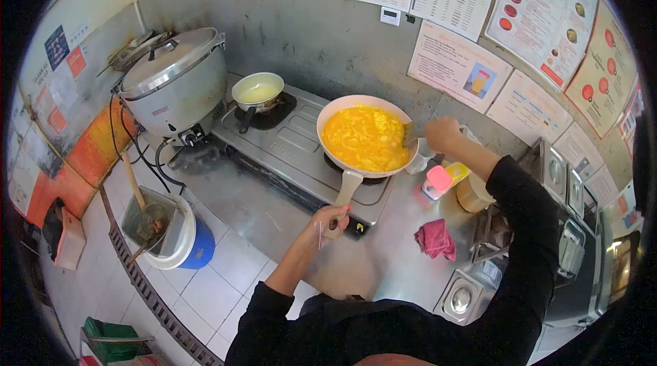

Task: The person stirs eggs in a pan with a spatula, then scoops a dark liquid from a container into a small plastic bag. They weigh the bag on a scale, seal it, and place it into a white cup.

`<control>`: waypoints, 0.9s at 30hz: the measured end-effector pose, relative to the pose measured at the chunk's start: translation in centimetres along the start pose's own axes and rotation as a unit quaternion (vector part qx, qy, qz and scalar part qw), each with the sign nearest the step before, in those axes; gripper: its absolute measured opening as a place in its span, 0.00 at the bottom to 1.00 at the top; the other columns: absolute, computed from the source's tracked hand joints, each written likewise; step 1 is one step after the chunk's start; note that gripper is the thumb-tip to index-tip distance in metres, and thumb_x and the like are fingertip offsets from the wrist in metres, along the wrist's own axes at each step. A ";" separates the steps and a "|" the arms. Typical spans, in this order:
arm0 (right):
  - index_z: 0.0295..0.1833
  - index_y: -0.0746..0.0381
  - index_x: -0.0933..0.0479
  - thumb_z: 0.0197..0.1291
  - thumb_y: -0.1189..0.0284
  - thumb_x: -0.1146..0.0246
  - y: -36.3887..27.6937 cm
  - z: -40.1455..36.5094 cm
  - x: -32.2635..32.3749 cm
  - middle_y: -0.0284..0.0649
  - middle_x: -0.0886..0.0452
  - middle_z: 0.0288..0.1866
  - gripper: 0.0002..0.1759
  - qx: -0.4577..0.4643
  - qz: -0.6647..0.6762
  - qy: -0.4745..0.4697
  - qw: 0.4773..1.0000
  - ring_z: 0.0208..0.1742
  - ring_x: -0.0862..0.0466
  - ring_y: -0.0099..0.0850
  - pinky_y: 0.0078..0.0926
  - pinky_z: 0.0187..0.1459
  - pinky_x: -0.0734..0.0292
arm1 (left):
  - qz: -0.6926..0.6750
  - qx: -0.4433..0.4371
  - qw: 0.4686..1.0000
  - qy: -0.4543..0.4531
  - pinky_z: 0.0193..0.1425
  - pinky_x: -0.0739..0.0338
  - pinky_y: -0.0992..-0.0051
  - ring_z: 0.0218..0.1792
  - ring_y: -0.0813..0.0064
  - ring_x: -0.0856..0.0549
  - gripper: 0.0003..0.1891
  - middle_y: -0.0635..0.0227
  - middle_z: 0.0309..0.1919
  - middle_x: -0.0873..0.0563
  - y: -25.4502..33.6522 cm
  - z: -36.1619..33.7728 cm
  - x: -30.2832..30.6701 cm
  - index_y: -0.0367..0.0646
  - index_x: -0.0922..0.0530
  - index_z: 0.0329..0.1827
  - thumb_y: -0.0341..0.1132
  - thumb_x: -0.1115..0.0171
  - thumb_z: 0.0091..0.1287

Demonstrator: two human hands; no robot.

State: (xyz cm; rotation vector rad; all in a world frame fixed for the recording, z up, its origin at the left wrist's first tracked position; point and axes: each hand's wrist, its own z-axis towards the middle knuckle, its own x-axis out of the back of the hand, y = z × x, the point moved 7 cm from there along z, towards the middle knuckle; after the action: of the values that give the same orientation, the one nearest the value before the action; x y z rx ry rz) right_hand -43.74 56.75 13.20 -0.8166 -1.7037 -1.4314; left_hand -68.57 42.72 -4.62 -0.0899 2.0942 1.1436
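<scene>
My left hand (pixel 330 221) is closed round the pale handle of a frying pan (pixel 331 110), which sits on the right burner of the gas stove (pixel 291 144). Yellow, partly set egg (pixel 363 139) covers the pan's bottom, still runny in places. At the pan's right side, my right hand (pixel 443 135) is closed on a spatula (pixel 412 133), its blade at the edge of the egg. Below that hand are a pink-lidded container (pixel 438 181), a yellow-labelled item (pixel 456 173) and a tan tub (pixel 473 193). My fingers hide the spatula's handle.
A small pan (pixel 258 88) with pale liquid stands on the left burner, beside a large rice cooker (pixel 174 79). A red cloth (pixel 436 239) lies on the steel counter. A blue-and-white bucket (pixel 198 246) stands on the floor at left. Metal containers (pixel 460 296) line the right.
</scene>
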 end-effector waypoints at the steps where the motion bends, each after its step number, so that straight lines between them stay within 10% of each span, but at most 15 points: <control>1: 0.39 0.56 0.15 0.52 0.72 0.37 0.1 0.8 -0.8 0.41 0.13 0.39 0.09 -0.007 -0.002 0.014 1.000 0.40 0.13 0.39 0.38 0.36 0.17 | 0.006 0.004 1.000 0.001 0.19 0.37 0.82 0.18 0.82 0.29 0.13 0.75 0.17 0.29 0.0 0.0 0.0 0.42 0.27 0.46 0.42 0.42 0.68; 13: 0.41 0.51 0.16 0.68 0.59 0.50 0.5 9.6 -5.1 0.49 0.17 0.31 0.17 0.079 0.062 0.157 0.983 0.34 0.15 0.47 0.44 0.33 0.18 | 0.114 0.020 0.993 -0.001 0.23 0.39 0.82 0.20 0.81 0.30 0.23 0.70 0.19 0.25 0.4 -0.1 0.7 0.44 0.27 0.47 0.57 0.56 0.73; 19: 0.60 0.34 0.23 0.66 0.67 0.49 -1.4 11.5 -2.9 0.44 0.24 0.37 0.20 0.193 -0.010 0.270 0.943 0.38 0.18 0.37 0.37 0.39 0.26 | 0.090 0.034 0.995 -0.022 0.22 0.38 0.81 0.19 0.81 0.30 0.21 0.71 0.19 0.25 0.1 0.1 0.8 0.45 0.28 0.45 0.55 0.54 0.73; 27: 0.56 0.36 0.21 0.58 0.74 0.46 -3.3 5.5 5.7 0.35 0.23 0.38 0.24 0.378 -0.036 0.364 0.850 0.45 0.23 0.32 0.34 0.47 0.33 | 0.051 0.025 0.997 -0.054 0.23 0.38 0.81 0.19 0.81 0.30 0.20 0.72 0.18 0.27 0.0 -0.2 0.4 0.46 0.28 0.44 0.56 0.53 0.72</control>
State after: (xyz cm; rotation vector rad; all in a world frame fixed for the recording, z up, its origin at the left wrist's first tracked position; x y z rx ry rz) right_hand -50.22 61.68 15.90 0.2224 -1.4750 -0.7996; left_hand -68.95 42.66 -4.78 0.1020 2.0486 1.1305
